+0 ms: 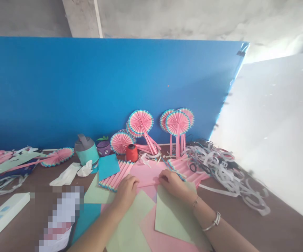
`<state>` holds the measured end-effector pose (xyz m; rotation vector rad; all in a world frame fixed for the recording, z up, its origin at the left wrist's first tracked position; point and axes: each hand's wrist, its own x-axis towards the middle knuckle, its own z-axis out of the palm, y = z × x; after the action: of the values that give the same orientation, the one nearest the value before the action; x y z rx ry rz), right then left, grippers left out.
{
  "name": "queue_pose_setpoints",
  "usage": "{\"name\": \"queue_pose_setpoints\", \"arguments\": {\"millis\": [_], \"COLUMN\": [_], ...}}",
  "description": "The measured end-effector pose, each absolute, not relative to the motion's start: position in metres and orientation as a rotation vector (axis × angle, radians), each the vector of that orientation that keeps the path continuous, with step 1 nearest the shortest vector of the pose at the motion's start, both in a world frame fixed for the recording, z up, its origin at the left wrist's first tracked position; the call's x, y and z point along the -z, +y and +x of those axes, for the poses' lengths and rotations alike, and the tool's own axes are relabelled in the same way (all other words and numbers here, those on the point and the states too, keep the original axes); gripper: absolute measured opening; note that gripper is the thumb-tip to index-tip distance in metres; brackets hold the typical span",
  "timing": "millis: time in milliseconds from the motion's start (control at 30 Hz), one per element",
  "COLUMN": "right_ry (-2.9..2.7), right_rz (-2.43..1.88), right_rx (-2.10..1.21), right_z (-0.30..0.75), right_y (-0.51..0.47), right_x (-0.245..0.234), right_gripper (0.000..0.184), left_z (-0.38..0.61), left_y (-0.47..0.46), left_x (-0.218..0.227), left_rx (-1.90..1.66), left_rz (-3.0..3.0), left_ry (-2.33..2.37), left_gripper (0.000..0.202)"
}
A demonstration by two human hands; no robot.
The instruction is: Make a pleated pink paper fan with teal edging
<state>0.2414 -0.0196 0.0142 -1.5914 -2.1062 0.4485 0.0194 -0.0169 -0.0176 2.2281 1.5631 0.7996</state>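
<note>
A sheet of pink paper (148,172) lies between my hands in the middle of the table. My left hand (126,190) is closed on its near left edge, fingers curled and thumb toward the paper. At the near right edge, my right hand (173,183) pinches the same sheet. Pleated pink paper with a blue-edged border (114,176) rests left of the sheet, partly under a blue square of paper (108,166). Another pleated pink piece (187,168) lies to the right. Pale green sheets (176,215) spread beneath my wrists, with more pink paper under them.
Round pink paper fans (141,121) lean on the blue partition (114,80). A red thread spool (132,153), purple pot (104,148) and teal-grey container (86,150) stand behind. Tangled white strips (222,168) heap at right; crumpled tissue (66,175) lies left.
</note>
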Motion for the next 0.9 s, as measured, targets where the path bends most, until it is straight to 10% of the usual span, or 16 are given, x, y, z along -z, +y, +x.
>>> {"name": "queue_pose_setpoints", "arguments": {"millis": [900], "right_ry": [-2.650], "right_rz": [-1.399], "right_rx": [0.083], "right_z": [0.225], "right_y": [-0.038], "right_x": [-0.021], "right_gripper": [0.025], "left_z": [0.023], "left_y": [-0.032], "left_x": [-0.006], "left_rx": [-0.440], "left_rz": [2.741], "left_ry": [1.375], "left_gripper": [0.039]}}
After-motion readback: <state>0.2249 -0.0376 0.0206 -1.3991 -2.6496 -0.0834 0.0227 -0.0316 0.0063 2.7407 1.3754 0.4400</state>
